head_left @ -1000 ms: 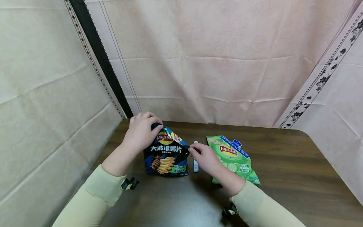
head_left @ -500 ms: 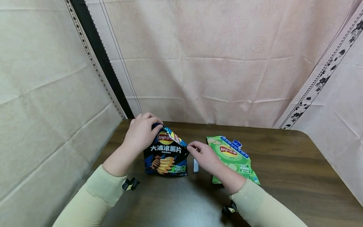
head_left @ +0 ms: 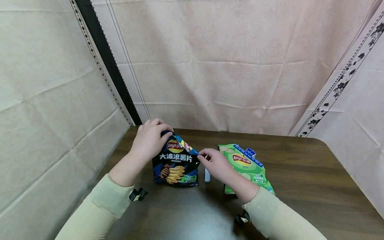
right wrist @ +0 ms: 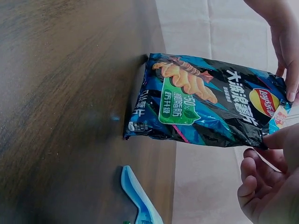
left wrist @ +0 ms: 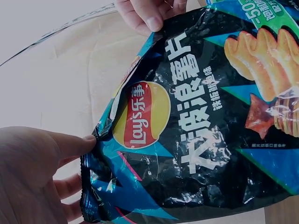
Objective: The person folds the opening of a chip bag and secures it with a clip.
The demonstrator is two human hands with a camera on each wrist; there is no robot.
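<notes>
Because the black and blue crinkly foil crisp bag stands upright on its bottom edge near the left side of the dark wood-grain table, both hands steady it from above. The left hand curls over the bag's top left corner, thumb in front and fingers behind, pinching the foil seam. The right hand pinches the top right corner between thumb and forefinger, so the mouth is stretched taut between the two grips. Just beside the bag, partly under the right hand, lies a small pale blue plastic clip flat on the table. Further right rests a light green foil crisp bag, lying flat, with a blue clip along its top edge. Behind the table hang creased pinkish cloth drapes, with cream cloth at the left.
</notes>
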